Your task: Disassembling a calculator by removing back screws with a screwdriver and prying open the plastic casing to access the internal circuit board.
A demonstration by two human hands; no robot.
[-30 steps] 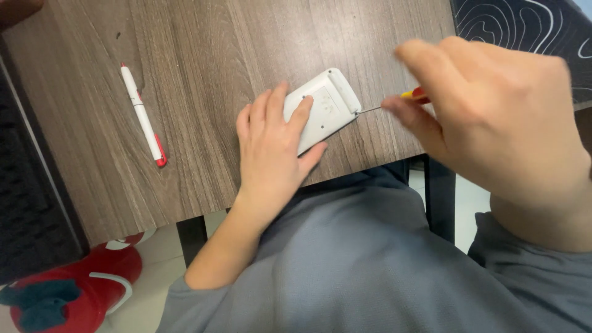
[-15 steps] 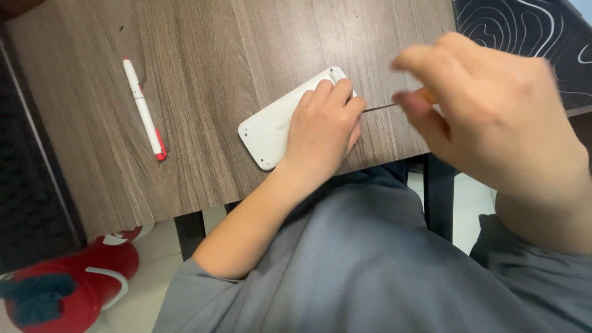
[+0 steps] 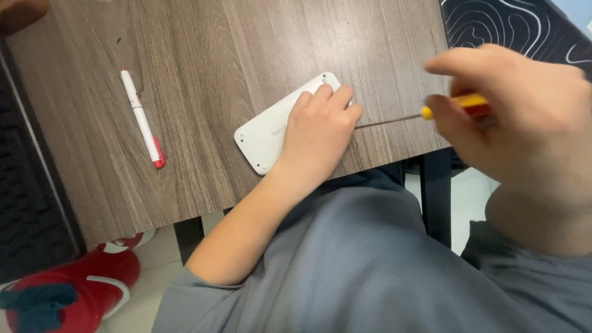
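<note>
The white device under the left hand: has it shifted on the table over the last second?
Yes. The white device has turned against the table edge: its long side now lies diagonally, extending left toward the pen, with the left hand covering its right end.

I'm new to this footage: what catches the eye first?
A left hand presses a white device flat near the wooden table's front edge. At right, the right hand aims a yellow-handled screwdriver at it. A white pen lies at left.
</note>
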